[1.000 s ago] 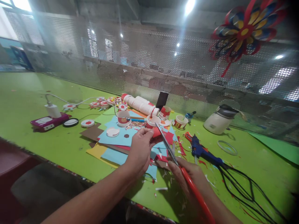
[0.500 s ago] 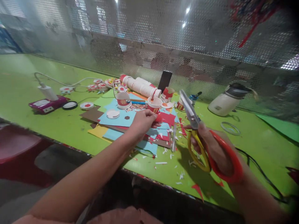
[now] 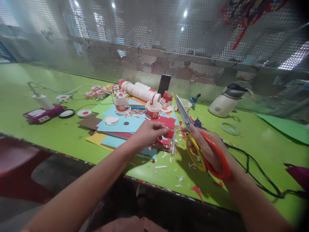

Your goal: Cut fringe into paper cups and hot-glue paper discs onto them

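Between the thumb and fingers of my left hand (image 3: 152, 131) is a small piece of red paper (image 3: 170, 134). It hangs above a pile of coloured paper (image 3: 120, 127). My right hand (image 3: 205, 146) grips scissors (image 3: 184, 116) with one red and one yellow handle; their blades point up and look closed. A red and white paper cup (image 3: 154, 110) stands just behind my left hand, and another cup (image 3: 122, 105) is to its left. A clear stick-like piece (image 3: 173, 141) lies under the gap between my hands. White and red paper scraps (image 3: 182, 178) litter the green table.
A white jug (image 3: 224, 101) with a dark lid stands at the right back. Stacked paper cups (image 3: 140, 91) lie before the mesh wall, near a dark phone-like slab (image 3: 164, 84). At the left sits a purple power strip (image 3: 43, 113) with a plug and cable. A black cable (image 3: 258, 174) runs along the right.
My right hand and the scissors have come closer to my left hand. My left hand has moved slightly right and down with the red paper. The whole view has shifted a little.
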`<state>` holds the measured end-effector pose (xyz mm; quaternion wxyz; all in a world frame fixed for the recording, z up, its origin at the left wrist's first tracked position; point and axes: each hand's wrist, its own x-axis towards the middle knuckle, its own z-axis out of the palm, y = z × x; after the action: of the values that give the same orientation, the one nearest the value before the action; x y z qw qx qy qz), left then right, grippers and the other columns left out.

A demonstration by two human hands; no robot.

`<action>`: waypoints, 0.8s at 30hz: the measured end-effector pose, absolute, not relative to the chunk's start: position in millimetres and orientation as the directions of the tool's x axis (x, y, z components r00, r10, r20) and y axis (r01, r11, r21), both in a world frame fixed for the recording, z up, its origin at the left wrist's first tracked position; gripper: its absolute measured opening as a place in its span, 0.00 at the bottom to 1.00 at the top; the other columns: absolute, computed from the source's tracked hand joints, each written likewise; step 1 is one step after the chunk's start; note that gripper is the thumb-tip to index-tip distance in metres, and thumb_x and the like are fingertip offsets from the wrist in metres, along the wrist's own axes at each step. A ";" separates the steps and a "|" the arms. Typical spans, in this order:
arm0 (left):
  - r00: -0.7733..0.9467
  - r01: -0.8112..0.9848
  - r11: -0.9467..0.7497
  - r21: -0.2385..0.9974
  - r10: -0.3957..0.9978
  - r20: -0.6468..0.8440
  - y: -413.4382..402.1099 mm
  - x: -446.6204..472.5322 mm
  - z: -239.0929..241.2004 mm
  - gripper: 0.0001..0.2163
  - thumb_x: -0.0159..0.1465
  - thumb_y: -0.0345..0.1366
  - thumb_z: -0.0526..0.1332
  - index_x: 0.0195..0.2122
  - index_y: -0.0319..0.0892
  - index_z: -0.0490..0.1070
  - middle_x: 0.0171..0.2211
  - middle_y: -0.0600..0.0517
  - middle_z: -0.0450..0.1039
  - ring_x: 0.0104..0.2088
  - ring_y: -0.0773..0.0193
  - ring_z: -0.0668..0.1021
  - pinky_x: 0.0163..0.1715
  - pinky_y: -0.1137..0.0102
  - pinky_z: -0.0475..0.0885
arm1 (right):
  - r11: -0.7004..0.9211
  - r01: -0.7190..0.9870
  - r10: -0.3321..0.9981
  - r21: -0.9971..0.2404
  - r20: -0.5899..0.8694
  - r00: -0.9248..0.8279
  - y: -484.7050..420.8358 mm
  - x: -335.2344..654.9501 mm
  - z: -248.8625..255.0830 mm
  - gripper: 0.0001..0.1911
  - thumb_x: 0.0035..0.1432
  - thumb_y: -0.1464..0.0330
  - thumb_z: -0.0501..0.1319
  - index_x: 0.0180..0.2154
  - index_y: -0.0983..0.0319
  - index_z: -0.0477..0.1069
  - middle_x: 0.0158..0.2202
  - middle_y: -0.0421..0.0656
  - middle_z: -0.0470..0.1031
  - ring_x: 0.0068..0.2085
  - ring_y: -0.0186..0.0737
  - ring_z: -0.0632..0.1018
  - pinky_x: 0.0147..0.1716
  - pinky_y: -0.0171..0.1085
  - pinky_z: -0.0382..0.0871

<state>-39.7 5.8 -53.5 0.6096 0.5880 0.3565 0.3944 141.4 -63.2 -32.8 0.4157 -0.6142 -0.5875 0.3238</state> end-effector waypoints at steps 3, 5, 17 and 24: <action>0.394 -0.067 0.016 0.998 0.919 0.011 6.3 -40.3 -55.7 0.07 0.53 0.38 0.64 0.21 0.41 0.74 0.13 0.53 0.66 0.13 0.72 0.63 0.14 0.75 0.54 | 0.052 0.522 0.993 -0.851 0.100 0.065 -62.7 139.9 -35.3 0.24 0.58 0.49 0.50 0.26 0.62 0.66 0.19 0.35 0.62 0.19 0.30 0.64 0.18 0.31 0.59; 0.353 -0.118 0.024 0.993 0.935 0.019 7.8 -40.4 -57.7 0.08 0.53 0.38 0.64 0.21 0.40 0.73 0.14 0.53 0.67 0.13 0.73 0.64 0.14 0.76 0.54 | 0.091 0.566 0.991 -0.819 0.128 0.026 -63.0 137.1 -36.0 0.22 0.59 0.50 0.50 0.26 0.62 0.65 0.19 0.35 0.61 0.20 0.31 0.64 0.19 0.31 0.59; 0.101 -0.556 0.116 0.823 0.992 -0.072 11.8 -45.6 -51.4 0.09 0.52 0.37 0.65 0.30 0.38 0.69 0.28 0.51 0.74 0.30 0.70 0.74 0.28 0.76 0.65 | 0.206 0.780 0.977 -0.591 0.166 -0.133 -73.0 121.4 -34.8 0.20 0.59 0.55 0.51 0.40 0.62 0.73 0.37 0.47 0.79 0.36 0.45 0.78 0.33 0.37 0.70; 0.097 -0.643 0.069 0.763 0.995 -0.008 9.4 -42.0 -52.1 0.06 0.52 0.32 0.65 0.24 0.35 0.71 0.27 0.51 0.72 0.33 0.68 0.73 0.43 0.67 0.69 | 0.190 0.813 0.982 -0.551 0.114 -0.153 -71.5 121.2 -43.4 0.21 0.58 0.54 0.52 0.44 0.60 0.71 0.37 0.47 0.79 0.35 0.46 0.78 0.32 0.40 0.71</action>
<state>-42.0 9.4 -52.1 0.6730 0.3092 0.2852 0.6083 121.2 -71.5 -43.4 0.2296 -0.6090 -0.7365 0.1841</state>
